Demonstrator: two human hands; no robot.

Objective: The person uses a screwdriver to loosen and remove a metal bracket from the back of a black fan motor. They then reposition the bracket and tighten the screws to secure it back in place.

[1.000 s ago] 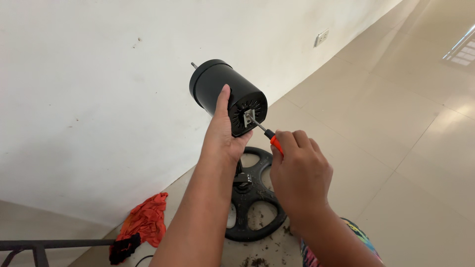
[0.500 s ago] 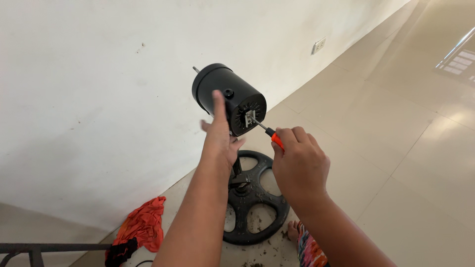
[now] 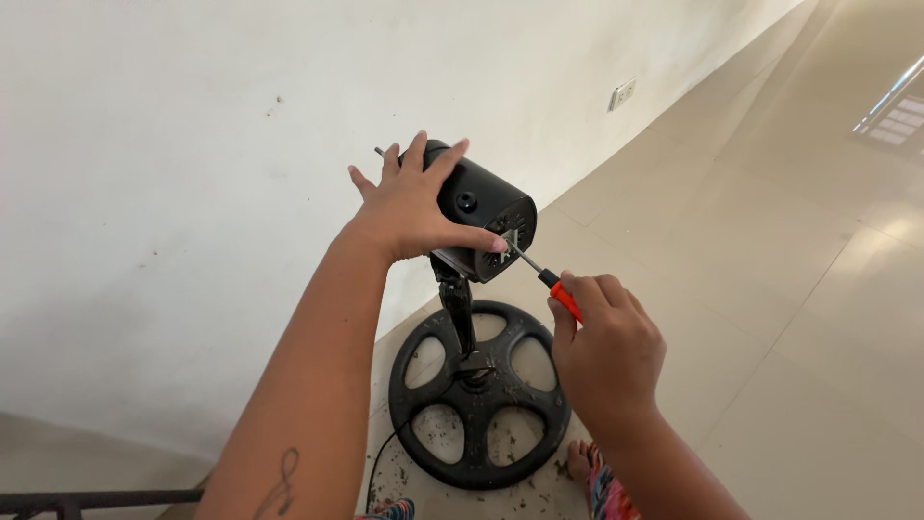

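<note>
- Screwdriver with orange handle and thin steel shaft [image 3: 544,277]: my right hand [image 3: 606,351] is closed around the handle, tip seated in the rear face of the black cylindrical motor housing [image 3: 481,217].
- My left hand [image 3: 414,207] lies over the housing top, fingers spread, thumb pressed near the rear face.
- Housing stands mounted on its black post above the round black spoked base [image 3: 478,395] on the tiled floor.
- Judgement: rear cover is in place; fastener work appears unfinished.
</note>
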